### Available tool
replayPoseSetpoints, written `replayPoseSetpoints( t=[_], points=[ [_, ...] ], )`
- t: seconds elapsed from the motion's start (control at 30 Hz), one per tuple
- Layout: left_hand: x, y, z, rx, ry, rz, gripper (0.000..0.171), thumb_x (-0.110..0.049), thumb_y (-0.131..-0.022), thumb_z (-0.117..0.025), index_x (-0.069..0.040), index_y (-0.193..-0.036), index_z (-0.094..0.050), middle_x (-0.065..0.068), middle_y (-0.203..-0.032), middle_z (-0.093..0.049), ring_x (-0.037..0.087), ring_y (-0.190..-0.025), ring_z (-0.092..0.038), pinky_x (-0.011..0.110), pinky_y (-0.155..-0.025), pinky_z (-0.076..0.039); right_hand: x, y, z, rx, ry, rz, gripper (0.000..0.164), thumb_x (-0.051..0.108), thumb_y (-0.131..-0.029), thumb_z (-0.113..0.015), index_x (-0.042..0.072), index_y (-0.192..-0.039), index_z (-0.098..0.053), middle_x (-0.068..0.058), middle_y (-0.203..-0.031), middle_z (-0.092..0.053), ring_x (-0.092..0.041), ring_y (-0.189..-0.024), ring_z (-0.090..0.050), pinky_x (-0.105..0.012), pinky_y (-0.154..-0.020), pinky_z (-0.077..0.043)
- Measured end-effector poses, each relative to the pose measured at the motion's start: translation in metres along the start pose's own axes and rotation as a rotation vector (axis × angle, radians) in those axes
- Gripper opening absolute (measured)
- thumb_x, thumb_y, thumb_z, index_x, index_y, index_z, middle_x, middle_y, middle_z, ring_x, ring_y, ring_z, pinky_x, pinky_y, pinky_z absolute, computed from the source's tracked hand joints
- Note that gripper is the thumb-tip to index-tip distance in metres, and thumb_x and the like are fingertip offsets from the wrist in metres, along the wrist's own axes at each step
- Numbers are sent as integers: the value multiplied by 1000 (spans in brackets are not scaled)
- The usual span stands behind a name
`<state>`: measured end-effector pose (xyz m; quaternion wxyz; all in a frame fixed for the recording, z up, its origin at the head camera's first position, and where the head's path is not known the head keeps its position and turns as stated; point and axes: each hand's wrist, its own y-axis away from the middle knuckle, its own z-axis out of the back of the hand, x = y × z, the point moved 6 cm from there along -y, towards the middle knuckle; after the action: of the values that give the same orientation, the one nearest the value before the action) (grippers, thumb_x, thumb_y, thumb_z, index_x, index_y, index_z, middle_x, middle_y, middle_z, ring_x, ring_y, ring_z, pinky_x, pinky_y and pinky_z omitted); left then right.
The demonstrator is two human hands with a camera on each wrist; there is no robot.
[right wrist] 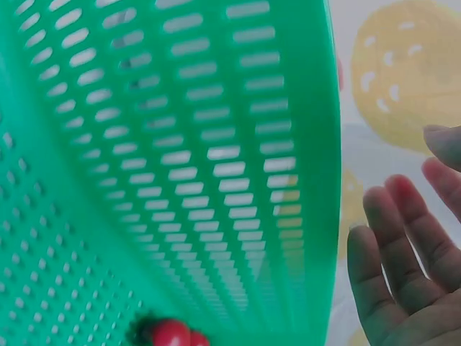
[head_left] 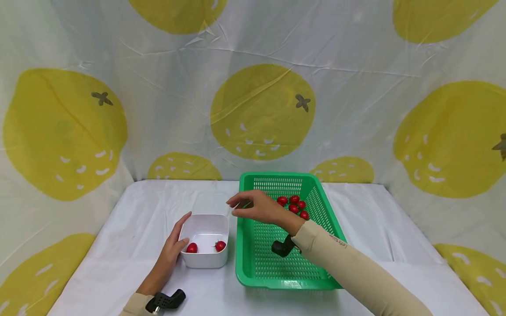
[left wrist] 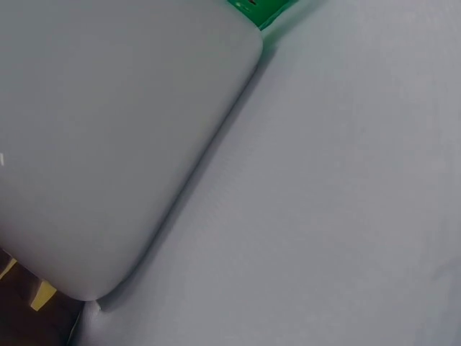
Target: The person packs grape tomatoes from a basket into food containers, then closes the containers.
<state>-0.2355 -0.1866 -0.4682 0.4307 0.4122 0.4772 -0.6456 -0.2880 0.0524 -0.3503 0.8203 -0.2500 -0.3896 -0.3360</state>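
My left hand (head_left: pixel 172 246) rests against the left side of a white square box (head_left: pixel 204 260), its thumb at the near left part of the rim and its fingers along the wall. Two red cherry tomatoes lie apart in the box, one tomato (head_left: pixel 191 248) at the left and a stemmed one (head_left: pixel 220 246) at the right. Over the left rim of a green plastic basket (head_left: pixel 246 268) hovers my right hand (head_left: pixel 258 207), fingers loosely bent and nothing between them. Several cherry tomatoes (head_left: pixel 294 208) lie toward the basket's far end; some show in the right wrist view (right wrist: pixel 171 334).
Behind the box lies a clear, flat lid-like piece (head_left: pixel 211 203). White cloth (head_left: pixel 166 197) covers the table. A curtain with yellow fruit prints (head_left: pixel 262 112) stands behind and along both sides. The basket's raised walls stand just right of the box.
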Motion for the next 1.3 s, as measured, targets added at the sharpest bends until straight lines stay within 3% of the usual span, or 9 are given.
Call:
replayPoseSetpoints(
  t=[0.23,0.5,0.87,1.3],
  points=[
    [2,5,1,4,-2,8,62,-8,-93,-39,-25,-152,-28,0,-157,-23,19,-144,-14,71,-107,-1,-18,9,12,-7,-27,-39,27,17,-89,-70,11,-116,-69,-4,-108,-69,-25,-89,-65,-30,-70,-54],
    [2,3,1,-1,0,23,62,-10,-93,-41,-25,-152,-28,1,-157,-22,27,-145,-10,73,-105,0,-40,12,27,-46,38,-53,31,17,-91,-68,3,-118,-67,-13,-113,-68,-19,-100,-65,-31,-87,-52],
    [1,2,2,7,-23,33,62,-14,-94,-41,-30,-152,-27,-2,-158,-19,27,-145,-9,73,-105,-1,-68,16,52,-137,108,-155,24,17,-92,-66,11,-115,-69,-13,-113,-68,-23,-100,-65,-39,-86,-52],
    [1,0,0,11,-7,26,62,-13,-94,-40,-28,-152,-26,-2,-158,-20,27,-145,-10,73,-105,-1,-96,20,62,-129,184,-233,26,14,-91,-67,2,-114,-69,-10,-108,-69,-25,-98,-65,-39,-84,-53]
  ],
)
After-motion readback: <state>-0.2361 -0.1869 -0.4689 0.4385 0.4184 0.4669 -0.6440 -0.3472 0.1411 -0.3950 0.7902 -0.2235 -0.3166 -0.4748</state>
